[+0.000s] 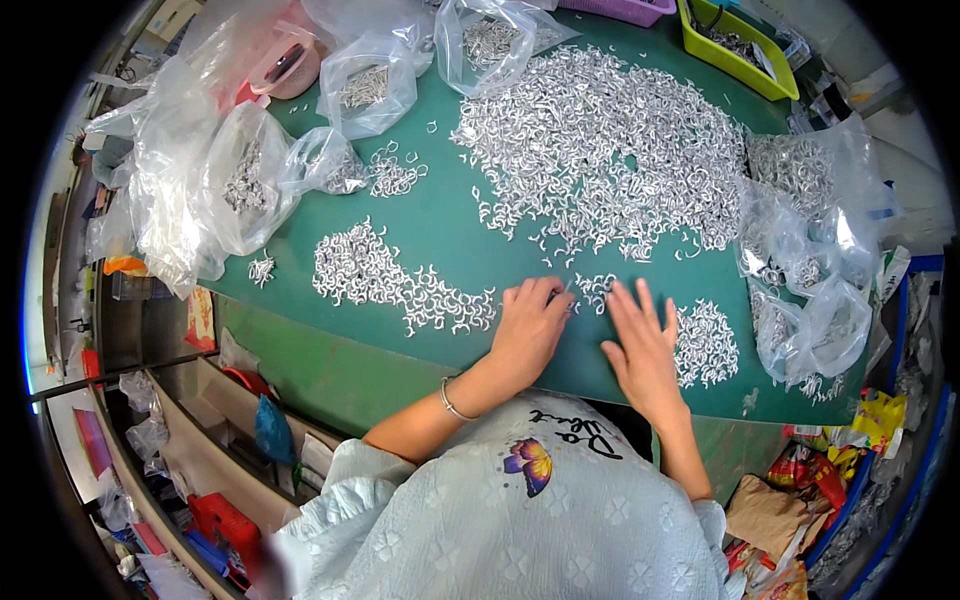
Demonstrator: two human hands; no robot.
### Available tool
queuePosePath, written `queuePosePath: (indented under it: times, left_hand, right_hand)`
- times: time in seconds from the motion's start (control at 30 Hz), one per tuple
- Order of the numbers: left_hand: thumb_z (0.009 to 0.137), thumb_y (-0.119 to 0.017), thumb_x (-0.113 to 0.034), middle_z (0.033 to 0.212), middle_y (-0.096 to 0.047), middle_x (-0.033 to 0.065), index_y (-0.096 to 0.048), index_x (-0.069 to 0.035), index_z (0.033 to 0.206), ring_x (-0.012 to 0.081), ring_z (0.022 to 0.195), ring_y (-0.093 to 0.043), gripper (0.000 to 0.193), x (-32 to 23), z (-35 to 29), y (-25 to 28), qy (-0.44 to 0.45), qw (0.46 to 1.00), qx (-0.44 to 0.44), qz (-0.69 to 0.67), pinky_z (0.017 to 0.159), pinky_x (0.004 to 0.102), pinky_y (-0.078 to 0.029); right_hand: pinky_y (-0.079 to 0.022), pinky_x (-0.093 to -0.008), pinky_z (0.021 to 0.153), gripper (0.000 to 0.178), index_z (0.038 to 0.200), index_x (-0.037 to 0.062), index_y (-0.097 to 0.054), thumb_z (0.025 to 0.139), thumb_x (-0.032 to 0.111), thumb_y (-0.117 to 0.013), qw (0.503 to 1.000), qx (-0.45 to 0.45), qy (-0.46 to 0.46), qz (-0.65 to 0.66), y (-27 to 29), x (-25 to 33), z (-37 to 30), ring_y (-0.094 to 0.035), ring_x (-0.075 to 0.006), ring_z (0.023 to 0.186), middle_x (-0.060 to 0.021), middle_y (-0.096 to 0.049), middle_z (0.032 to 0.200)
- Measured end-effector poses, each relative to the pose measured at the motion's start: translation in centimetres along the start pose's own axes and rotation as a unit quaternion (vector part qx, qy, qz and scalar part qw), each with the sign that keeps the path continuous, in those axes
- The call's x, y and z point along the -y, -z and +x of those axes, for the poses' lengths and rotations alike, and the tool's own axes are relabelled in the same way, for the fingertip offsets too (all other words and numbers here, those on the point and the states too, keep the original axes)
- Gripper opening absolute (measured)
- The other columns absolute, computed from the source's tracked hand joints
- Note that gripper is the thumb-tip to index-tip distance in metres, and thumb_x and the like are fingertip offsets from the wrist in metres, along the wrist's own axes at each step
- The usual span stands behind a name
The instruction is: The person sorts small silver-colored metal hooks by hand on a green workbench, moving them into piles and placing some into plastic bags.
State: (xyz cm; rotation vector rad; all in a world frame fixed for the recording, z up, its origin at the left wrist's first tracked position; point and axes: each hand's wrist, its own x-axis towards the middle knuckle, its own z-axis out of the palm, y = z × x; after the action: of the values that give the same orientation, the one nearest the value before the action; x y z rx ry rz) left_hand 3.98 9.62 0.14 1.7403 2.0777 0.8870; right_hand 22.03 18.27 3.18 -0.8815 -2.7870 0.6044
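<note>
- Green work mat (450, 230) covers a bench strewn with small silvery metal hooks; bins and coloured clutter crowd the floor on both sides.
- Left hand (528, 322), a thin bracelet (452, 402) on its wrist, lies palm down with fingers curled; the fingertips pinch at a small cluster of hooks (594, 289). Whether a piece is actually held cannot be told.
- Right hand (643, 345) lies flat and open, fingers spread, holding nothing, just beside a sorted patch (707, 343).
- Step in hand, as judged: picking or counting hooks out of the cluster between the hands; the next move calls for a fine pinch on single pieces.
- Long sorted band of hooks (385, 280) runs to the left; the large loose heap (600, 150) lies beyond.
- Clear plastic bags of hooks stand at left (245, 185), right (810, 250) and far edge (490, 45).
- Yellow-green tray (745, 62) sits at the far right corner.
</note>
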Motion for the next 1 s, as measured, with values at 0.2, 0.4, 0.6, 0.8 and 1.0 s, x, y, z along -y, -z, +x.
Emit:
queuePosePath:
  times: [0.2, 0.4, 0.6, 0.8, 1.0]
  left_hand:
    - [0.083, -0.063, 0.004, 0.119, -0.054, 0.0136, -0.059, -0.002, 0.117, 0.0302, 0.093, -0.059, 0.035, 0.2, 1.3, -0.4, 0.018, 0.983, -0.092, -0.157, 0.074, 0.0380, -0.051]
    - [0.081, -0.066, 0.002, 0.121, -0.054, 0.0130, -0.059, -0.003, 0.117, 0.0296, 0.100, -0.058, 0.037, -1.3, 0.4, -0.1, -0.054, 0.993, -0.027, -0.102, 0.082, 0.0387, -0.047]
    - [0.079, -0.068, 0.000, 0.114, -0.057, 0.0104, -0.063, -0.003, 0.110, 0.0284, 0.101, -0.056, 0.031, -0.8, -2.1, 0.2, -0.095, 0.994, 0.012, -0.048, 0.084, 0.0386, -0.042]
    - [0.078, -0.069, 0.002, 0.108, -0.058, 0.0094, -0.062, -0.003, 0.110, 0.0273, 0.098, -0.056, 0.033, -0.9, -2.7, 0.0, -0.043, 0.994, -0.011, -0.097, 0.081, 0.0381, -0.041]
    - [0.078, -0.070, 0.000, 0.109, -0.058, 0.0104, -0.060, -0.004, 0.117, 0.0282, 0.098, -0.056, 0.041, -0.5, -3.5, 0.2, -0.043, 0.996, 0.004, -0.079, 0.083, 0.0379, -0.041]
  right_hand:
    - [-0.013, -0.0635, 0.113, 0.066, 0.142, 0.0026, -0.043, 0.086, 0.027, -0.066, 0.994, 0.102, 0.044, 0.021, -0.7, 1.3, -1.7, -0.022, -0.0319, 0.146, -0.0085, -0.034, 0.153]
    - [-0.012, -0.0632, 0.112, 0.057, 0.141, 0.0048, -0.044, 0.090, 0.021, -0.062, 1.000, -0.013, -0.023, 0.006, -1.0, -0.7, 0.9, -0.026, -0.0335, 0.144, -0.0083, -0.036, 0.152]
    - [-0.016, -0.0663, 0.110, 0.056, 0.138, 0.0036, -0.047, 0.089, 0.024, -0.064, 0.996, 0.020, -0.035, -0.084, -0.1, -0.5, -0.8, -0.026, -0.0338, 0.143, -0.0077, -0.038, 0.150]
    - [-0.016, -0.0647, 0.110, 0.060, 0.139, 0.0010, -0.046, 0.086, 0.022, -0.066, 0.998, 0.030, -0.029, -0.039, 0.1, 0.9, -2.3, -0.026, -0.0342, 0.143, -0.0087, -0.036, 0.151]
    - [-0.014, -0.0673, 0.109, 0.063, 0.140, 0.0008, -0.045, 0.085, 0.022, -0.067, 0.997, 0.061, -0.020, -0.035, -0.9, 1.3, -2.3, -0.024, -0.0344, 0.144, -0.0062, -0.034, 0.153]
